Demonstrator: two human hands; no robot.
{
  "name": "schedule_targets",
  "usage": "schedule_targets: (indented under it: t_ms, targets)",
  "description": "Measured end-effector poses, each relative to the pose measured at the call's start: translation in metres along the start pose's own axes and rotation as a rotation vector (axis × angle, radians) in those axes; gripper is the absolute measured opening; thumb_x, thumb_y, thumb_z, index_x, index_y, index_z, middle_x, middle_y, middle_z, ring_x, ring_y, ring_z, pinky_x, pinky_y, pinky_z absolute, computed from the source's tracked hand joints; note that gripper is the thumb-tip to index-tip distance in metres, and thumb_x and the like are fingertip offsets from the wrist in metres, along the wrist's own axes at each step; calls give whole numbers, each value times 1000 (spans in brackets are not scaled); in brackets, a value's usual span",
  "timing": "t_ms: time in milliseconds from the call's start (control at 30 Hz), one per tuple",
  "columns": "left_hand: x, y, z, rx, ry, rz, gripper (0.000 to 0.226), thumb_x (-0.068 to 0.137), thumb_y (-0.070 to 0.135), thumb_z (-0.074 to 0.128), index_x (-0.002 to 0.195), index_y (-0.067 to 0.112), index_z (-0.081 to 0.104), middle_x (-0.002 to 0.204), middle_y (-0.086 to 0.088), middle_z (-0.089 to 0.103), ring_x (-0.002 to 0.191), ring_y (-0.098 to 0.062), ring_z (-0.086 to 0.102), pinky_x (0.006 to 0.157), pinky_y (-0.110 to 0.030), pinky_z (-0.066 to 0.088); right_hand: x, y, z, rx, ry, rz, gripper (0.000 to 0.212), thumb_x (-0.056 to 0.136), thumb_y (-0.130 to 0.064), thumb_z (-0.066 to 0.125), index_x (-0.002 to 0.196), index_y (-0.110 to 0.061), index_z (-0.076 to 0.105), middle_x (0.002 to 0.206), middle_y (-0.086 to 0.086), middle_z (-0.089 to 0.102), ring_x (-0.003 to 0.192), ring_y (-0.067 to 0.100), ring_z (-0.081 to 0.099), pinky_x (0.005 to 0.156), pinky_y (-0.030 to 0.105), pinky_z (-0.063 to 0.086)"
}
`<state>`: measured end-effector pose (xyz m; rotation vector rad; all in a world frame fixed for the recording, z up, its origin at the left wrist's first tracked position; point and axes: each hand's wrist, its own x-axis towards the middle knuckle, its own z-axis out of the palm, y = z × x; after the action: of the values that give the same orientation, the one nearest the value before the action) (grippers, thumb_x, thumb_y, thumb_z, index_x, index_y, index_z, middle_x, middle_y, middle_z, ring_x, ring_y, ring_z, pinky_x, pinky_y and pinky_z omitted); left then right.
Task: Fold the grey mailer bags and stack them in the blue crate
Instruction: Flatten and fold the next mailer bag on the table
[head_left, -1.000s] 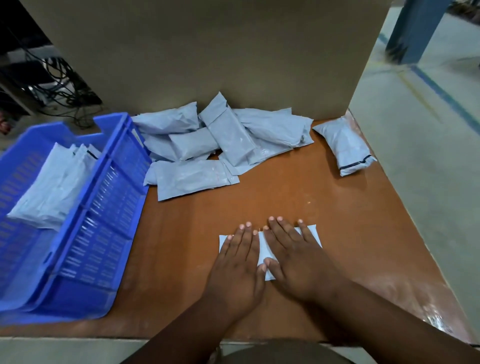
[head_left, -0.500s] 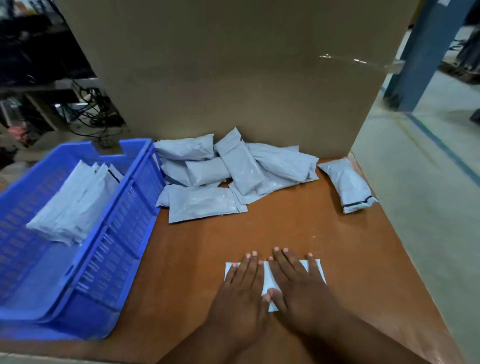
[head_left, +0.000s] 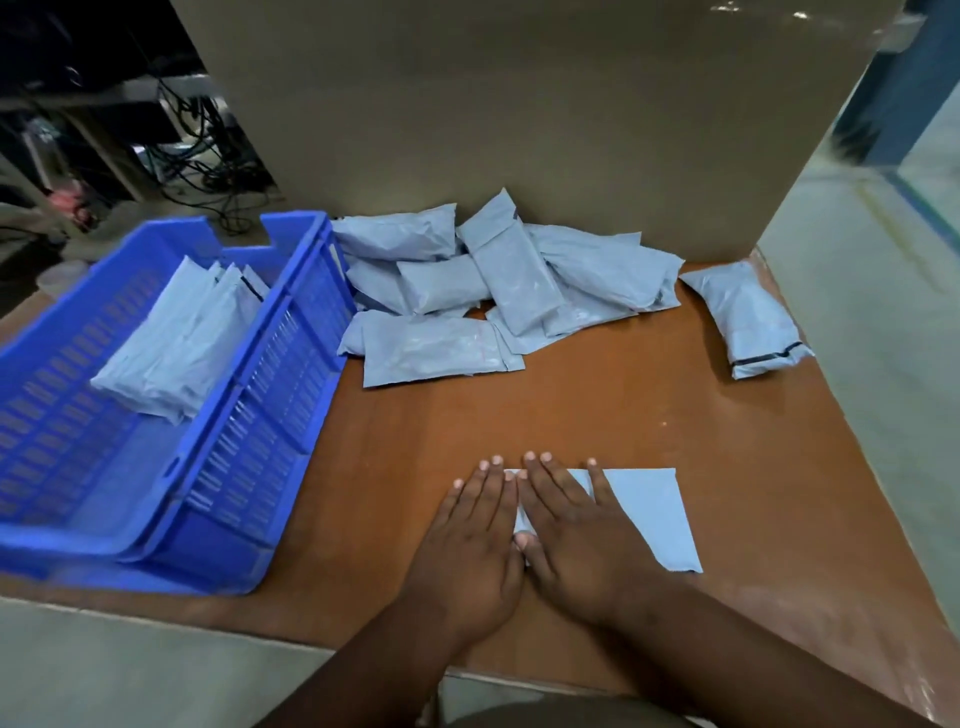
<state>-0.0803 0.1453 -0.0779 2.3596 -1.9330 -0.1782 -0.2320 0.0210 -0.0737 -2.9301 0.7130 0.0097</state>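
The folded grey mailer bag (head_left: 652, 512) lies flat on the tabletop (head_left: 597, 415) near its front edge, pinned under the left hand (head_left: 470, 545) and right hand (head_left: 569, 535), fingers straight and spread. Press the crease firmly outward before lifting it into the blue crate (head_left: 249, 415) at left.

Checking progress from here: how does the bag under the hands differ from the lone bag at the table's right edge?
The bag under the hands lies flat and thin; the lone bag is puffy. The left hand and right hand press on the first; the lone one lies untouched. The lone bag shows a dark strip; the flat one shows none. Both are grey.
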Motion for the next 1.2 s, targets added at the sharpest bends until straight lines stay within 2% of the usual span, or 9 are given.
schedule_targets:
  t_ms: [267,433,533,600,700,933,1100,1200]
  targets:
    - [1,0,-2,41,-9,-1,73,106,42,27,170,12,8,178,-7,0,164,-19,-6,133,-46,8,2,-1,-2,8,-26,-8,74,109,-60,14,169,-17,16,177,5,7,164,23,4,128,62,8]
    - [1,0,0,21,-23,-7,72,106,43,22,170,15,6,178,-5,-3,164,-18,-8,131,-48,13,0,0,-8,45,-14,-5,78,107,-63,3,169,-19,18,177,5,9,164,22,4,129,61,7]
    - [3,3,-5,4,-43,-30,73,104,48,15,170,18,5,178,-1,-7,163,-16,-9,130,-50,13,-4,2,-16,76,11,-23,71,109,-60,16,168,-21,23,177,5,13,164,23,6,129,62,5]
    - [7,11,-11,4,-35,-30,73,104,51,7,170,22,-1,177,2,-13,162,-14,-14,132,-49,7,-9,11,-25,51,52,-4,65,108,-52,28,164,-21,34,175,6,20,163,25,15,128,62,12]
    - [18,29,-18,36,-3,58,71,106,48,9,170,22,-4,177,1,-13,162,-14,-17,133,-46,3,-16,28,-32,-8,40,48,66,100,-45,38,161,-18,40,174,9,24,162,27,18,127,63,15]
    - [42,43,4,48,-32,113,68,109,44,21,170,15,15,178,-4,4,164,-18,-3,130,-51,15,-33,47,-12,4,-16,160,68,106,-52,28,166,-22,28,176,4,18,163,24,12,127,64,10]
    - [42,41,5,77,-34,128,68,110,45,21,170,13,15,178,-5,6,164,-19,-2,130,-51,13,-32,48,-12,1,-11,170,67,106,-54,26,166,-24,27,177,1,14,163,24,10,126,67,8]
    - [41,38,2,71,-41,114,69,110,52,12,170,18,12,178,-2,2,164,-18,-4,131,-50,12,-34,50,-12,12,-26,166,68,106,-57,26,166,-25,27,177,2,15,163,25,11,127,66,9]
